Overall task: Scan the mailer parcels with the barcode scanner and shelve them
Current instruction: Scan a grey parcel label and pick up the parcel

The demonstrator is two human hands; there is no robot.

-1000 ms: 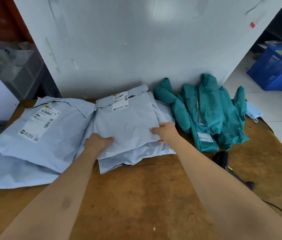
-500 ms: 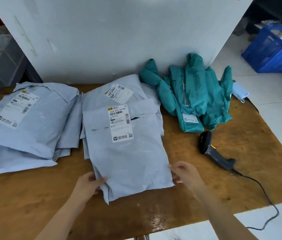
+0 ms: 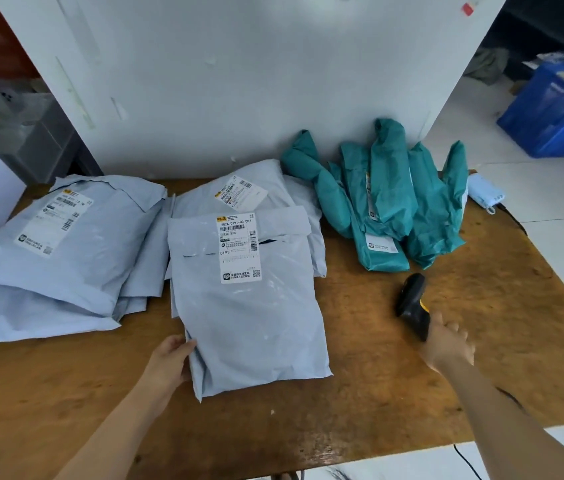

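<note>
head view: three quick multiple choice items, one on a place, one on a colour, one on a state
1. Next to the front mailer, the barcode scanner lies: A on its left; B on its right; C on top of it.
2. The parcels behind the scanner are: A red; B teal; C yellow.
3. The front mailer's label: A faces up; B faces down; C is missing.
Answers: 1 B, it lies on the table at the right hand; 2 B, all are teal; 3 A, its barcodes show.
</note>
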